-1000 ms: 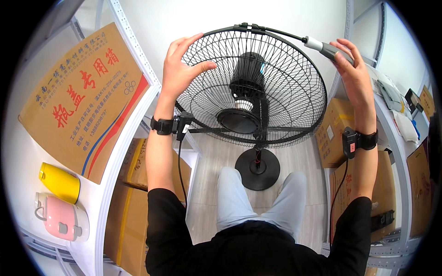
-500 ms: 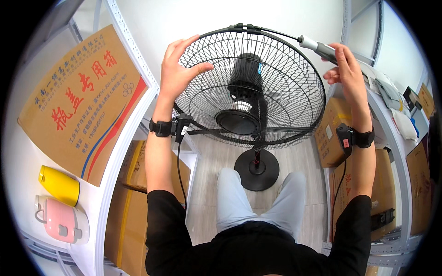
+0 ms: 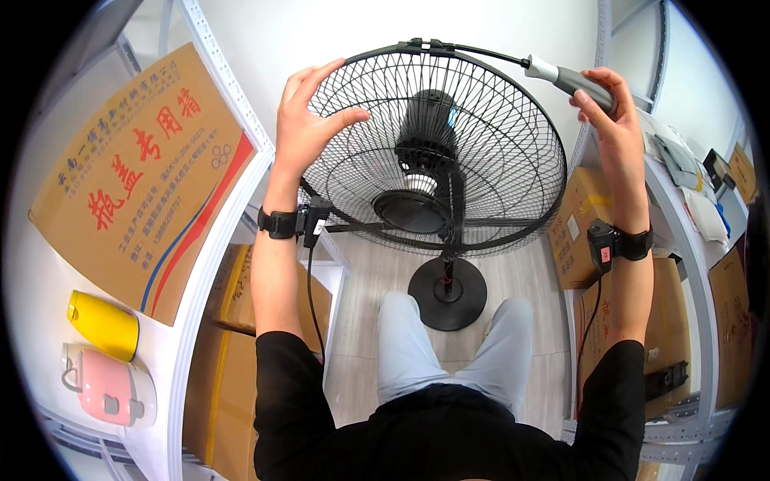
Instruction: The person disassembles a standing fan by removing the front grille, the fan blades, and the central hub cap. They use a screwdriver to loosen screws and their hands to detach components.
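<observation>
A black pedestal fan with a round wire guard (image 3: 497, 120) stands in front of me. At the guard's upper left edge, my left hand (image 3: 309, 120) holds the rim, its thumb reaching over the wires and its fingertips at the outer edge. My right hand (image 3: 613, 120) grips a screwdriver (image 3: 569, 78) with a grey and white handle. The long dark shaft points left, toward a black clip (image 3: 425, 46) at the top of the rim. Whether the tip sits in a screw there is too small to tell. Behind the wires are the dark motor housing (image 3: 433, 108) and a round black hub (image 3: 411, 213).
The fan's round base (image 3: 447, 295) rests on the floor by my knees. On the left shelf (image 3: 188, 353) are a large flat cardboard box (image 3: 152, 184), a yellow container (image 3: 104, 325) and a pink appliance (image 3: 108, 386). More cartons (image 3: 581, 228) and another shelf flank the right side.
My right hand has turned on the screwdriver and shifted slightly right, and more of the handle shows. My left hand stays at the rim, almost unmoved.
</observation>
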`<state>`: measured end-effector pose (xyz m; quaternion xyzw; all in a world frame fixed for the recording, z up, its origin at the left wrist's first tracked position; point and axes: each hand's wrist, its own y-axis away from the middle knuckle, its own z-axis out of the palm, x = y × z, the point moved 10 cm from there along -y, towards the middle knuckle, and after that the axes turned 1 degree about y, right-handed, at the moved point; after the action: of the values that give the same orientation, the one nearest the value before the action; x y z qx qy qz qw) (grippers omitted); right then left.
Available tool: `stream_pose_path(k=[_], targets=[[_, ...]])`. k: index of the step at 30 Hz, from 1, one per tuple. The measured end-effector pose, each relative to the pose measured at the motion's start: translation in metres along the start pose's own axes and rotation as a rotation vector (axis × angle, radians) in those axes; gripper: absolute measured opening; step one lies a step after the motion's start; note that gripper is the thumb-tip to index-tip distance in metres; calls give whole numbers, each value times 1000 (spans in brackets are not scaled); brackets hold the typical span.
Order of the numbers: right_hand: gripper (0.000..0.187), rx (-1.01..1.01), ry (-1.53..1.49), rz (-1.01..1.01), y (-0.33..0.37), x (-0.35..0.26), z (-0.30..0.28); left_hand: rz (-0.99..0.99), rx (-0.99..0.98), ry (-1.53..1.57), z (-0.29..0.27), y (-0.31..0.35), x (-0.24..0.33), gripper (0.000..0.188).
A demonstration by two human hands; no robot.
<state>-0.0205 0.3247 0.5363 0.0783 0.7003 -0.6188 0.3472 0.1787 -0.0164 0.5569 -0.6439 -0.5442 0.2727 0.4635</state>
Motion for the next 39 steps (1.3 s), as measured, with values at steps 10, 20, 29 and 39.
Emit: stream_pose_path(k=[10,20,29,39], targets=[[31,44,-23,-30,-2,8,-10,-17,-22,-21,2,-1,1,82],[36,177,-457,273,25,77,-47,-21,-14,10,2,0,-3,81],[42,10,-867,499,101,91,-1,-26,0,3,-3,7,-4,80],[34,180,16,391,97,79,-29,-22,-2,-41,-4,8,2,81]])
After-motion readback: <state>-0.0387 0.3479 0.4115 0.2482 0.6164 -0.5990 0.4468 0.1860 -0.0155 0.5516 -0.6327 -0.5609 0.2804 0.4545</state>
